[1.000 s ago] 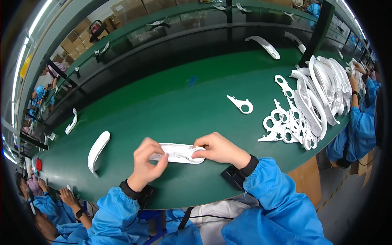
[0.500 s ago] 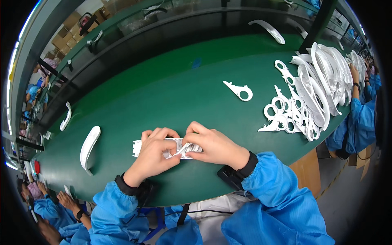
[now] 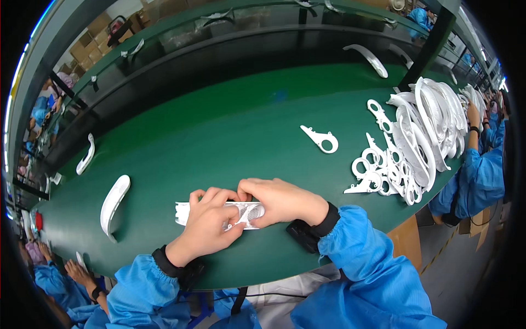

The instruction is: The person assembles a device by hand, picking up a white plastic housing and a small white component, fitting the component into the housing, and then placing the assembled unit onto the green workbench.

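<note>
Between my hands, close to the table's near edge, lies a white plastic housing with a perforated grille and raised edges. My left hand is closed over its middle, thumb and fingers gripping around a small white part set into it. The rest of that small part is hidden by my fingers. My right hand pinches the housing's right end, its thumb along the near side and the curled fingers at the far side. The housing's left end sticks out past my left hand.
A white ring-shaped bracket lies alone beyond my right hand. Several more brackets are heaped at the right, beside a tall pile of curved white shells. One curved shell lies at the left. Co-workers sit at both sides.
My right hand has flattened and lowered onto the housing's right end, its fingers less raised than before. My left hand keeps its grip. The whole view has shifted slightly.
</note>
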`<state>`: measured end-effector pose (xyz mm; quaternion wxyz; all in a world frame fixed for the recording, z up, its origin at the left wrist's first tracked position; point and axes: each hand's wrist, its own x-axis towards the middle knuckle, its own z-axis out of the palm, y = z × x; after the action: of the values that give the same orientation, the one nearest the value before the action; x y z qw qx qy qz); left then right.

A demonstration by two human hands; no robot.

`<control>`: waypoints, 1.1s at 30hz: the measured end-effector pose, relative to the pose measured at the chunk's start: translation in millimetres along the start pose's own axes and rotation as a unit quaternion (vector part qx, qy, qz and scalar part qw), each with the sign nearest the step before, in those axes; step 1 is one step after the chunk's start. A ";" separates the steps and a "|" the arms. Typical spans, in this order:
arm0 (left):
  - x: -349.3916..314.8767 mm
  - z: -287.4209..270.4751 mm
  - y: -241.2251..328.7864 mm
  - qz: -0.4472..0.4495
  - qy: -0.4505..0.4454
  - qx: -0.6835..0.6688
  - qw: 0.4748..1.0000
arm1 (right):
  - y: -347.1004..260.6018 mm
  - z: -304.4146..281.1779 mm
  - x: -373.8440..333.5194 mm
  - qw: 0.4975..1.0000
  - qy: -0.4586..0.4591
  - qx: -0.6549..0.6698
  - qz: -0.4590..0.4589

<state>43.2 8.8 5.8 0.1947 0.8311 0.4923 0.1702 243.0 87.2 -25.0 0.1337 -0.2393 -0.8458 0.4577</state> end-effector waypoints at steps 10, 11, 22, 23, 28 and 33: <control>19.2 -13.8 19.6 -0.193 -0.129 0.074 0.970 | -6.6 9.8 -1.9 0.992 0.021 -0.102 0.073; 22.3 -14.0 20.4 -0.193 -0.128 0.077 0.970 | 1.9 10.1 -0.7 0.996 0.032 -0.079 0.034; 18.5 -6.0 21.9 -0.162 -0.135 0.107 0.972 | 3.7 5.5 5.0 0.998 0.053 -0.026 0.017; 17.2 -4.1 20.1 -0.160 -0.131 0.112 0.972 | 4.2 6.1 5.4 0.998 0.050 -0.026 0.037; 19.1 -9.5 25.0 -0.189 -0.174 0.101 0.961 | 1.9 9.6 5.4 0.996 0.057 -0.028 0.055; 17.3 -44.1 -2.6 -0.072 0.006 -0.038 0.997 | 14.3 3.5 1.5 0.996 0.084 -0.009 0.033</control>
<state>28.3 32.2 44.3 0.2352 0.7845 0.5451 0.1794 244.2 92.2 -38.9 0.1874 -0.3057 -0.8274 0.4322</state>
